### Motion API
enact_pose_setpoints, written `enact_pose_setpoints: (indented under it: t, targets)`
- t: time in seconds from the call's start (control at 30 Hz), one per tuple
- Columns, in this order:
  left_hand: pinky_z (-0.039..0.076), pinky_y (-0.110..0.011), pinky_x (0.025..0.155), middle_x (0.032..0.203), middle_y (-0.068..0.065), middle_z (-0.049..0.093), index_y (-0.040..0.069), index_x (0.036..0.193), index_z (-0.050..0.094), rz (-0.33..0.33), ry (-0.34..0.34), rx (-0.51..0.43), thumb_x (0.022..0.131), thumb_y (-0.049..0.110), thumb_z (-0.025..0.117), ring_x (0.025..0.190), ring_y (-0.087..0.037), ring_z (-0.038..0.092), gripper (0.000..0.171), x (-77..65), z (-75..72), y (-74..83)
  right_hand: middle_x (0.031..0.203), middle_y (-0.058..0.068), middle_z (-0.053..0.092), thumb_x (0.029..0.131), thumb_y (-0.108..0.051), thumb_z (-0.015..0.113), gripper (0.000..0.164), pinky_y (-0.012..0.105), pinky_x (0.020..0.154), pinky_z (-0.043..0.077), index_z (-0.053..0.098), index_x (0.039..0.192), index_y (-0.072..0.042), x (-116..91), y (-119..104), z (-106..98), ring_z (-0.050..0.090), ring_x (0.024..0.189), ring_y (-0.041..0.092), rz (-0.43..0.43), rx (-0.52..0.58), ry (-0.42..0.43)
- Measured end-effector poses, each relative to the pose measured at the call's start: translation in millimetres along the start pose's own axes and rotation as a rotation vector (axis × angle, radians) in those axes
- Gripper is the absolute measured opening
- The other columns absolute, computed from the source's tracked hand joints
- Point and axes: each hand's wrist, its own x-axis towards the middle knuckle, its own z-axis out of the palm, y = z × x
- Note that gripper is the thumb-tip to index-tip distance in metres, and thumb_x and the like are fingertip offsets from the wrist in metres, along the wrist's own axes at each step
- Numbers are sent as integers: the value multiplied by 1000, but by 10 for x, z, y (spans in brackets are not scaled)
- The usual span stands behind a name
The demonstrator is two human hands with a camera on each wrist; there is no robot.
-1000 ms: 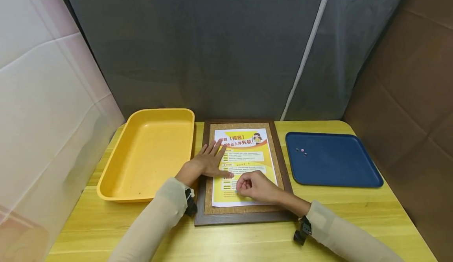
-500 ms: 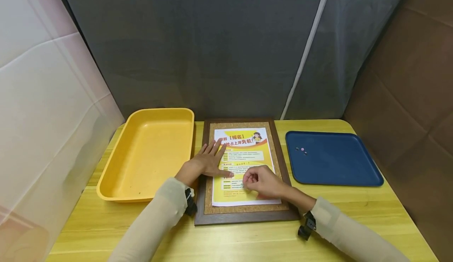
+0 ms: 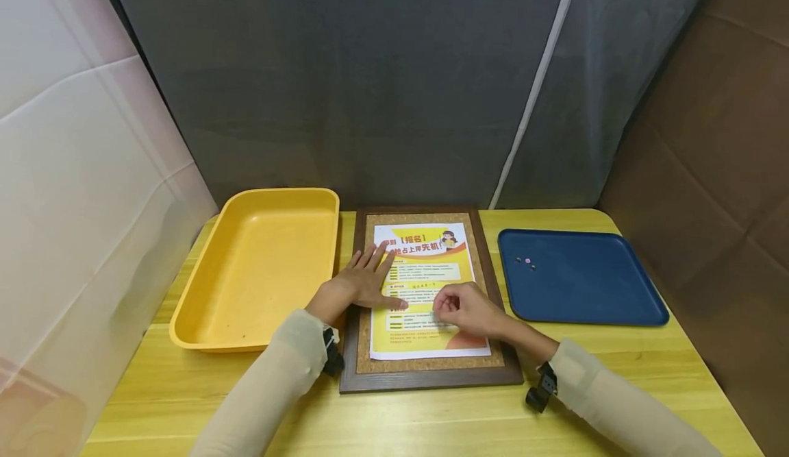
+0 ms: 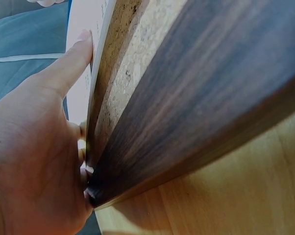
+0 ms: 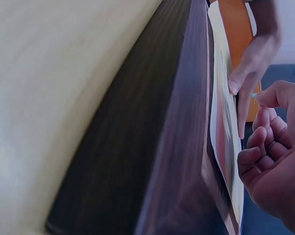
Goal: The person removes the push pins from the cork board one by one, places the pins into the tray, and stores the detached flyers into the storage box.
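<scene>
A yellow-and-white printed poster lies on a cork board with a dark wooden frame. My left hand rests spread over the poster's left side and the frame; its thumb lies along the sheet in the left wrist view. Over the poster's lower right part is my right hand, with thumb and forefinger pinching a tiny teal push pin. Its other fingers are curled. The pin is mostly hidden by the fingertips, and whether it touches the paper I cannot tell.
At the left stands a deep yellow tray. A flat blue tray lies to the right, with several tiny pins near its left edge. Wooden tabletop runs in front of the board; a grey partition rises behind.
My right hand has moved right and slightly away from me over the poster, still pinching the push pin. My left hand has stayed in place.
</scene>
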Motion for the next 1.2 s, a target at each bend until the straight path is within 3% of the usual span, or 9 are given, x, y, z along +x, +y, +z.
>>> enact_pose_setpoints:
  t: [0.2,0.5,0.9,1.03,1.2]
  targets:
    - [0,-54,132,178,-13,-13,13,172,-3,6,-3,-6,92,82,54,165,-35,-6,120,-3,9,-3,78,-2,62,88,5,67,12,18,62,45,74,90,-5,-14,34,-78,53,70,8,3,5,-9]
    - [0,-54,132,177,-12,-14,14,171,-4,13,-5,2,93,82,53,164,-34,-6,119,-16,2,2,78,-3,63,88,5,68,14,18,63,44,74,87,-7,-15,102,-153,53,71,9,37,-27,25]
    - [-1,-54,132,177,-12,-15,14,171,-5,14,-7,6,93,81,53,164,-34,-7,118,-17,-1,8,78,0,65,89,8,67,16,18,63,44,76,89,-6,-40,206,-320,54,70,11,0,-42,54]
    - [-2,-54,132,177,-12,-15,14,171,-5,15,-10,-14,93,81,53,164,-34,-8,119,-16,-10,5,78,-2,65,89,7,67,16,18,62,43,75,88,-7,-47,225,-373,53,69,10,8,-59,59]
    - [-5,-56,131,177,-13,-15,13,172,-4,29,6,-61,87,88,54,164,-35,-11,127,68,80,-74,78,-3,64,89,5,68,15,20,63,45,75,89,-8,-60,248,-429,54,70,10,17,-82,70]
